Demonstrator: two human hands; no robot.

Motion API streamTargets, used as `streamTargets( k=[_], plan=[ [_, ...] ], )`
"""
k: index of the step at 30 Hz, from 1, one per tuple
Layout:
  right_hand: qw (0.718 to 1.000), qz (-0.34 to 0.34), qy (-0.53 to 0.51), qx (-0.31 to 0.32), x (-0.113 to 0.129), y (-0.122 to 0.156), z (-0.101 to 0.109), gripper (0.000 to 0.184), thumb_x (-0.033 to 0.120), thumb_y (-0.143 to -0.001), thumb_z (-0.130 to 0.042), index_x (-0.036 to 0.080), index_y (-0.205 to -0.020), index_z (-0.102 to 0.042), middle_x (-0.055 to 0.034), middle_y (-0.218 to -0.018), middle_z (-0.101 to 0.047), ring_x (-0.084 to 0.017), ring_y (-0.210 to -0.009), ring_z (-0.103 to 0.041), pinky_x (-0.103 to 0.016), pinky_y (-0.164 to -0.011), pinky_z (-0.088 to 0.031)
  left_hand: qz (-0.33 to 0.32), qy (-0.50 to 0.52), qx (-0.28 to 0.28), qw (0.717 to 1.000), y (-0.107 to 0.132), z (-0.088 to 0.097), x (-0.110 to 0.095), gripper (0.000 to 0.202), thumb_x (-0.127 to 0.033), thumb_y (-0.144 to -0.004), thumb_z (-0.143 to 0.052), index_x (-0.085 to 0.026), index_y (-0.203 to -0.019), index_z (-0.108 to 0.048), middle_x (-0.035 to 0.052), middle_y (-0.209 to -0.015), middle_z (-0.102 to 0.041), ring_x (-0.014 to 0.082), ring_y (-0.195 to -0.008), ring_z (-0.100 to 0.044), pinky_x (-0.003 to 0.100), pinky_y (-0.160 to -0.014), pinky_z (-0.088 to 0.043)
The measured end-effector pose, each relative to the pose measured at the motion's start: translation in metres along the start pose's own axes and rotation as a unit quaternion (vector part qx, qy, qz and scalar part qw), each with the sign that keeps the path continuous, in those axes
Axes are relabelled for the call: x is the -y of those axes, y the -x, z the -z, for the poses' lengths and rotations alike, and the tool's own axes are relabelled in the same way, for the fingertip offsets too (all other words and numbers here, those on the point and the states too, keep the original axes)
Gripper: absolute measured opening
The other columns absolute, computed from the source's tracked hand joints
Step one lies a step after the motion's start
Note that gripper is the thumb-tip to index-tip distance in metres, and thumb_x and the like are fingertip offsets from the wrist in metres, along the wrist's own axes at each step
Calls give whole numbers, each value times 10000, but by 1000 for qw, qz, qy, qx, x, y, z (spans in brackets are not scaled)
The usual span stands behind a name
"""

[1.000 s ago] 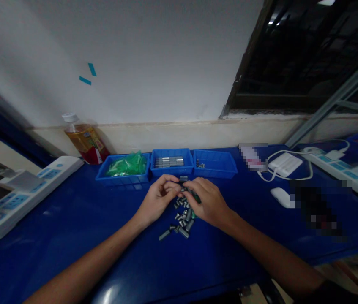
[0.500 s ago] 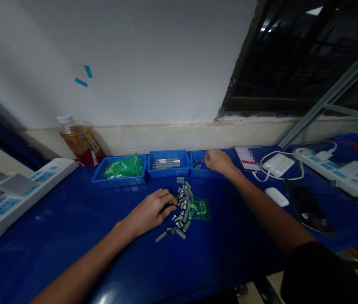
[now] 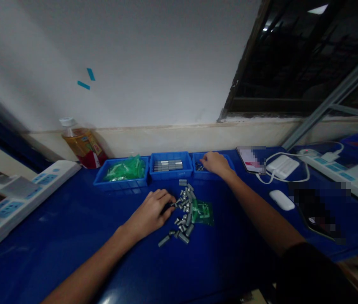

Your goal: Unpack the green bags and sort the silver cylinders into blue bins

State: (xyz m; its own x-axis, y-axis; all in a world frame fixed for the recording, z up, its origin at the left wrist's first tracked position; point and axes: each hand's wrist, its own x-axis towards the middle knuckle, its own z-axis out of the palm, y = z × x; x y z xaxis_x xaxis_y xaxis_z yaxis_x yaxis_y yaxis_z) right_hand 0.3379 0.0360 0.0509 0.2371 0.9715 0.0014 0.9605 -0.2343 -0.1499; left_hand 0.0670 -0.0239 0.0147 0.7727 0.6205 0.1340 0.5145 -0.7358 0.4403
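My left hand (image 3: 151, 211) rests on the blue tabletop at the left of a loose pile of small metal screws (image 3: 185, 207) and grey metal cylinders (image 3: 183, 238). Its fingers are curled, with a small screw (image 3: 173, 204) at the tips. Over the right blue bin (image 3: 199, 174), my right hand (image 3: 216, 162) has its fingers pinched together; what they hold, if anything, is hidden. Small metal parts (image 3: 200, 166) lie in that bin beside the fingertips. A green-tinted plastic bag (image 3: 203, 212) lies flat against the pile's right side.
The middle blue bin (image 3: 170, 174) holds metal cylinders, the left one (image 3: 120, 184) green bags. A drink bottle (image 3: 83, 143) stands behind. Power strips (image 3: 52, 172) lie at both sides. A phone (image 3: 250, 160), a white charger (image 3: 282, 166) with cables and a white case (image 3: 282, 199) lie to the right.
My right hand has shifted slightly left and lower within the right bin, its fingertips nearer the small parts. The left hand stays at the pile. The whole view has moved slightly.
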Motion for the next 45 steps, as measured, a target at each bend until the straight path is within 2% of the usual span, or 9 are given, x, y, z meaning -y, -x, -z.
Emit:
streamTargets(
  k=[4,7,9,13,19,25,29,35,45],
  plan=[
    [989,52,-61,-122,-1,38,6,319,350,-914,-391,186,-947,-662,-95,-912,-695,-215,-863,-637,-290,-745,-428,19,34,-25,999,-2,0,3,139,-235,-906,-444,-194,-940,-572,46,-941,-586,203,-904,-536,360,-821,-400],
    [937,182,-189,-232,6,80,-8,244,273,-909,-412,167,-882,-630,-65,-823,-675,-169,-761,-619,-262,-710,-431,27,120,-60,991,-4,-3,2,125,-249,-903,-457,-180,-915,-561,35,-877,-583,171,-833,-542,305,-776,-416],
    [908,266,-229,-230,18,105,-22,188,237,-895,-443,162,-908,-614,-53,-797,-660,-160,-745,-600,-268,-715,-434,56,198,-91,974,-5,-5,-1,122,-276,-895,-479,-175,-905,-548,17,-814,-569,147,-751,-535,264,-700,-422],
    [896,359,-211,-151,43,129,-40,161,226,-846,-538,164,-988,-579,-57,-860,-637,-189,-814,-568,-318,-771,-424,98,331,-143,927,-7,-10,-12,168,-331,-872,-520,-167,-835,-524,-12,-729,-514,120,-674,-498,224,-620,-410],
    [900,355,-206,-145,49,129,-38,112,211,-892,-480,168,-860,-579,-49,-794,-605,-175,-766,-541,-309,-727,-405,94,363,-141,916,-5,-14,-14,169,-323,-884,-511,-164,-827,-523,-15,-725,-522,113,-679,-511,220,-626,-419],
    [907,330,-229,-127,47,128,-38,208,202,-920,-415,172,-786,-572,-35,-746,-588,-156,-741,-537,-302,-719,-395,1,227,-156,961,1,-14,-12,238,-204,-870,-544,-206,-1105,-506,11,-889,-597,132,-803,-568,247,-730,-449],
    [900,342,-246,-109,50,129,-39,241,195,-923,-389,179,-750,-557,-32,-728,-584,-151,-719,-534,-297,-705,-403,-24,152,-166,974,0,-10,-14,79,-192,-876,-531,-183,-948,-561,10,-803,-579,135,-754,-552,252,-705,-432],
    [896,328,-268,-133,47,130,-36,149,214,-882,-498,171,-1017,-544,-47,-883,-617,-165,-821,-553,-306,-759,-413,29,192,-149,970,-2,-6,-13,165,-262,-915,-466,-162,-875,-591,15,-766,-589,132,-711,-560,242,-660,-421],
    [900,365,-128,-203,44,126,-22,125,223,-825,-493,176,-749,-581,-34,-707,-580,-175,-705,-502,-318,-676,-344,18,161,-121,979,-1,-10,-14,237,-301,-926,-429,-157,-824,-586,20,-737,-588,144,-693,-559,260,-663,-423]
  ],
)
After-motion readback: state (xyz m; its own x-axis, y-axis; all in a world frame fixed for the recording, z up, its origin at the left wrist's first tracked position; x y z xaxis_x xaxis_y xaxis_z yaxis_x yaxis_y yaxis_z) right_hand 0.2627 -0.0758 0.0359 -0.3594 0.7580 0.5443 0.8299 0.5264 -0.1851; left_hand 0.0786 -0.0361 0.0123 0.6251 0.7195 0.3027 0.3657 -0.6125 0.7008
